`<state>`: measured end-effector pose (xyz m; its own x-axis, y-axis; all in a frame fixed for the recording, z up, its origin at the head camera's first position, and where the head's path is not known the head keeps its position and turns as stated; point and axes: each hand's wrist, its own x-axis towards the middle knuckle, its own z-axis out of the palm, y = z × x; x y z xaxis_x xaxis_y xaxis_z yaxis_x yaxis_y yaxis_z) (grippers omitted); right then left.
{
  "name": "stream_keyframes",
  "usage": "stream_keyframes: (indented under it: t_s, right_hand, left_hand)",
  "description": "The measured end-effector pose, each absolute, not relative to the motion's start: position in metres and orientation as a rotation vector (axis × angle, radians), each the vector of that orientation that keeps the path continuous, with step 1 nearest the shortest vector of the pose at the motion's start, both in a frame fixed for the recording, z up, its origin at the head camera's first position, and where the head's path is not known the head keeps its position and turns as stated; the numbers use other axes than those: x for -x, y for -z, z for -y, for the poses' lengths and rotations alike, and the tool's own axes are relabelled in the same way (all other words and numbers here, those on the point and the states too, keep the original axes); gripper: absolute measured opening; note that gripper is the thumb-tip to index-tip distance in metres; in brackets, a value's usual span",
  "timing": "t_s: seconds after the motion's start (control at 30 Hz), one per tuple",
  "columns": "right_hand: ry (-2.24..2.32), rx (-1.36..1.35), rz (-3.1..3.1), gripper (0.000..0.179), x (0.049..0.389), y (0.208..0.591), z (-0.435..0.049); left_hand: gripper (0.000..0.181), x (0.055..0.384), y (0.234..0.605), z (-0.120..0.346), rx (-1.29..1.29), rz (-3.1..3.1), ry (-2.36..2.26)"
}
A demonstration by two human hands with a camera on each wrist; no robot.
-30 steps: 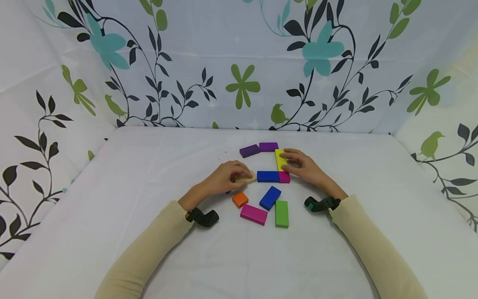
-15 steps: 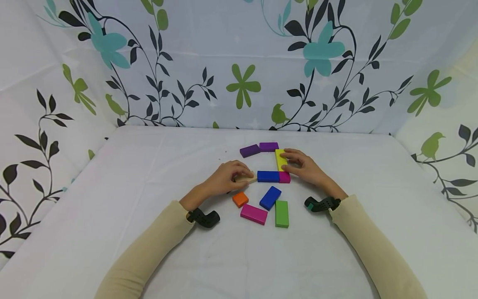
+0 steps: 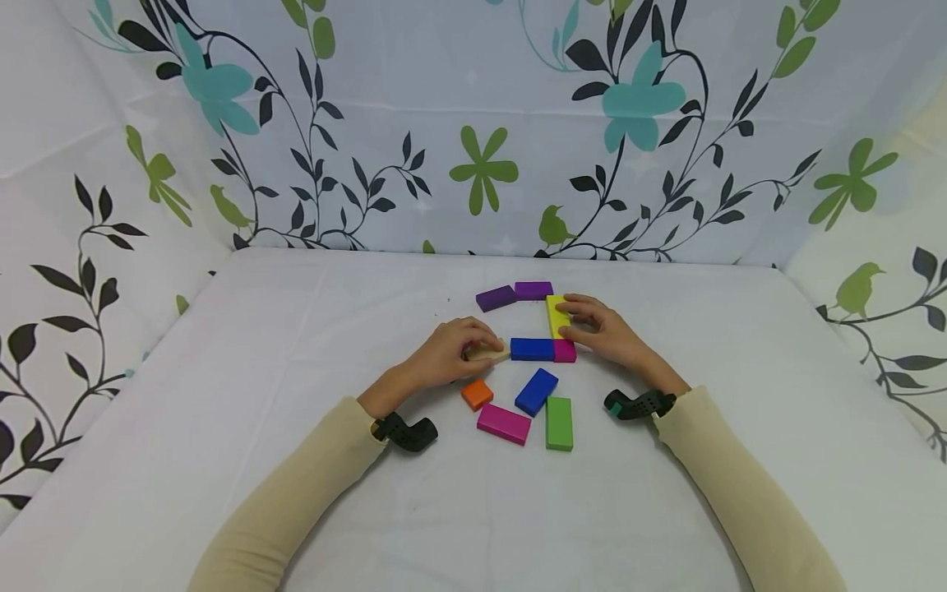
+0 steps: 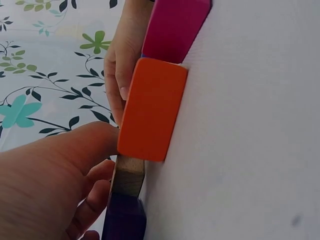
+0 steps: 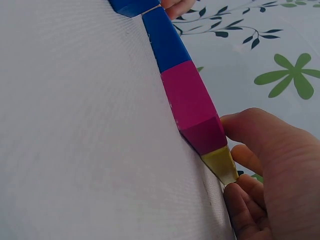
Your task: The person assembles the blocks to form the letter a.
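My left hand (image 3: 460, 352) holds a plain wooden block (image 3: 500, 354) between thumb and fingers. The block's end lies right at the left end of a blue block (image 3: 531, 349). A pink block (image 3: 565, 351) adjoins that blue one on the right. Above the pink block stretches a yellow block (image 3: 557, 316), which my right hand (image 3: 608, 333) grips at its right side, thumb near the pink joint. In the left wrist view, the orange block (image 4: 152, 110) partly hides the wooden one, and a dark block (image 4: 125, 217) shows beside my left fingers.
Two purple blocks (image 3: 533, 291) lie end to end beyond the yellow one. Closer to me are a second blue block (image 3: 536, 392), a larger pink block (image 3: 504, 424) and a green block (image 3: 559, 423). White cloth (image 3: 355, 526) covers the table, with a patterned curtain (image 3: 399, 82) behind.
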<state>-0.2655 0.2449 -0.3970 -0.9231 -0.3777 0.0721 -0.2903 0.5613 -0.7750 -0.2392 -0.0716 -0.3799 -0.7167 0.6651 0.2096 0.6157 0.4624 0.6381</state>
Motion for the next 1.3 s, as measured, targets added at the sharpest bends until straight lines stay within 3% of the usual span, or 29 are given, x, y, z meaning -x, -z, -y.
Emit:
stream_keyframes:
  t_s: [0.83, 1.3]
  right_hand:
    - [1.317, 0.572, -2.672, 0.049, 0.265, 0.393, -0.244]
    - [1.323, 0.624, -2.684, 0.048, 0.266, 0.396, -0.247]
  left_hand:
    - [0.025, 0.254, 0.369, 0.096, -0.996, -2.673, -1.128]
    - [0.047, 0.262, 0.374, 0.106, -0.868, -2.624, -1.048]
